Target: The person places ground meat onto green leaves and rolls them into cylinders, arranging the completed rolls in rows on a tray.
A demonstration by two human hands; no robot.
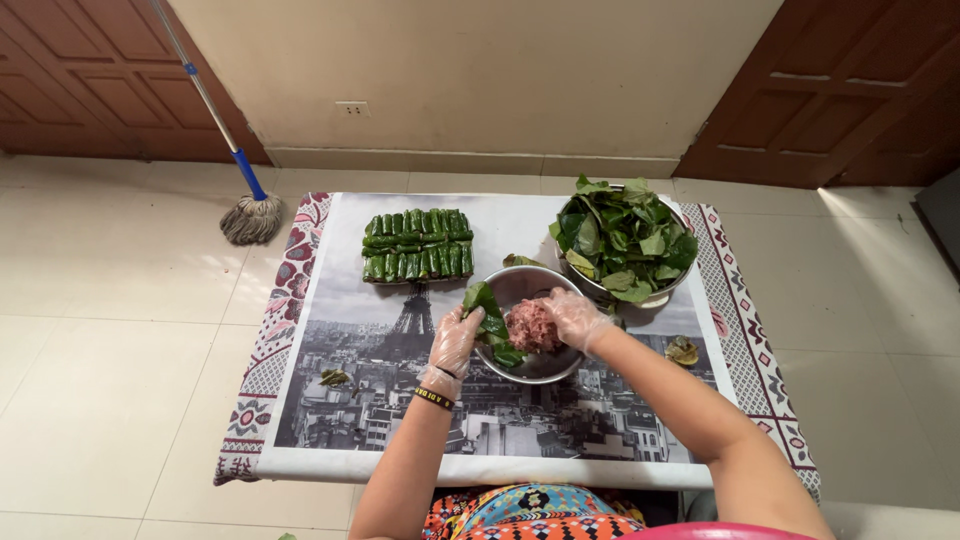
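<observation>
Left hand [455, 340], in a clear plastic glove, is curled around a green leaf [484, 305] and holds it over the near-left rim of the round steel bowl [540, 368]. Right hand [577, 318], gloved too, reaches in from the bowl's right edge, fingers bent down onto the pink lump of minced meat [533, 325] inside; whether it has pinched any up, I cannot tell. Under the bowl lies the big printed cloth with a grey city picture [400, 400], spread on the pale tiled floor. Just behind the bowl, to the right, a second metal basin piled with loose green leaves [625, 240]. Behind and left of the bowl, neat rows of finished green leaf rolls [417, 245]. Well beyond those, a string mop with a blue-and-silver handle [245, 190].
</observation>
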